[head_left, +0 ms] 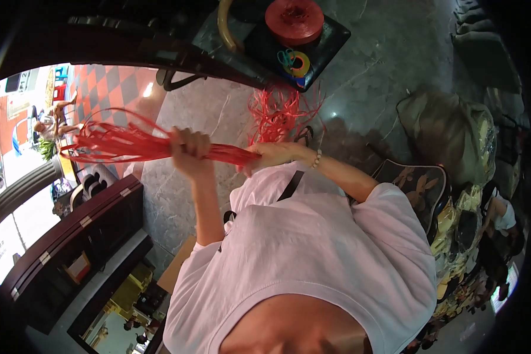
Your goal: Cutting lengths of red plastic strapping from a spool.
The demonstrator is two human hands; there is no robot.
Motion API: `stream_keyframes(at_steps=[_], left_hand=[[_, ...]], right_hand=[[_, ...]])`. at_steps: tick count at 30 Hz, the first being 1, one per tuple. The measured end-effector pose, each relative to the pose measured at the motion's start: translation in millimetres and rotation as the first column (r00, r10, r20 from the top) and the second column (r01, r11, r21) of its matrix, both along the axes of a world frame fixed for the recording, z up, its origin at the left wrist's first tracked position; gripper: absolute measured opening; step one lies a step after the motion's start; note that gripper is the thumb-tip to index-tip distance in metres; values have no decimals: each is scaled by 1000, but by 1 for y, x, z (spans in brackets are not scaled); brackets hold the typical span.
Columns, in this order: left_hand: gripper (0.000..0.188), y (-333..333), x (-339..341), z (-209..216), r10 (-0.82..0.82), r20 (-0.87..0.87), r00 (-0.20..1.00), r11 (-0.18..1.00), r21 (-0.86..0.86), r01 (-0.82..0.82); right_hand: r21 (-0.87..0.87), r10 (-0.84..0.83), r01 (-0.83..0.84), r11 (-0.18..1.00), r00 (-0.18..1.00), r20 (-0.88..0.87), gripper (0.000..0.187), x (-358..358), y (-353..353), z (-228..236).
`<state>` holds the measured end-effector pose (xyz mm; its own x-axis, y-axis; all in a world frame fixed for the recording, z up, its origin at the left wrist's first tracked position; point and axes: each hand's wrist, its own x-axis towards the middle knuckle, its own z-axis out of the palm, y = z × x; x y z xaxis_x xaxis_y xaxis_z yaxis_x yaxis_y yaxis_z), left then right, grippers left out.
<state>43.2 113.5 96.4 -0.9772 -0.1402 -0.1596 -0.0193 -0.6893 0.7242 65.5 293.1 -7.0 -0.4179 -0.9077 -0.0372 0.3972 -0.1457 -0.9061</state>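
A bundle of red plastic strands (pixel 121 144) stretches across in front of my chest, its looped ends fanning out to the left. My left hand (pixel 190 152) is closed around the middle of it. At the other end, near my lap, my right hand (pixel 271 156) grips the gathered strands, a bead bracelet on its wrist. Beyond that hand more red strands (pixel 277 112) hang in a loose, frayed tuft; whether they join the bundle I cannot tell.
A black stool top (pixel 330 50) ahead carries a large red roll of plastic strip (pixel 295 22), teal-handled scissors (pixel 285 58) and a yellow tape roll (pixel 300 64). Dark wooden cabinets (pixel 82 253) stand at left. A patterned cushion (pixel 416 192) and plastic-wrapped goods (pixel 460 230) are at right.
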Motion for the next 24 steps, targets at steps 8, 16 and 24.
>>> stream_keyframes(at_steps=[8, 16, 24], left_hand=[[36, -233, 25, 69, 239, -112, 965, 971, 28, -237], [47, -287, 55, -119, 502, 240, 831, 80, -969, 232], [66, -19, -1, -113, -617, 271, 739, -127, -961, 246]], right_hand=[[621, 86, 356, 699, 819, -567, 29, -22, 101, -99], [697, 207, 583, 417, 686, -697, 24, -52, 92, -60], [484, 260, 632, 605, 418, -870, 18, -59, -15, 10]])
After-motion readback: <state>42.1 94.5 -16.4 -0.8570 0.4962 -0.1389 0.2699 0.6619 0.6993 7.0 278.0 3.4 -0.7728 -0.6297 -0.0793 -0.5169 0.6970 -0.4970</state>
